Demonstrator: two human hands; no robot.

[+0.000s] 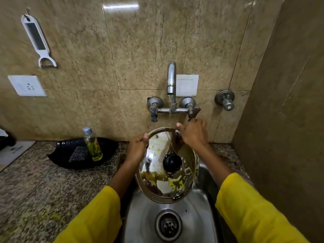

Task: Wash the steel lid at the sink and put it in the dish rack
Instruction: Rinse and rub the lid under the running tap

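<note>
A round steel lid [157, 172] with a black knob [172, 163] is held tilted over the steel sink [143, 223], its top face smeared with foam. Water runs from the tap [171, 78] onto the lid's upper rim. My left hand [136, 148] grips the lid's left upper edge, thumb on top. My right hand [192, 132] rests on the lid's upper right edge, fingers partly spread, just under the right tap handle [193, 113]. The dish rack is out of sight.
A black tray [66, 156] on the granite counter at the left holds a scrub pad [78, 153] and a small bottle of yellow-green liquid [93, 146]. A peeler [37, 41] hangs on the wall. A side wall stands close on the right. The drain [168, 225] lies below.
</note>
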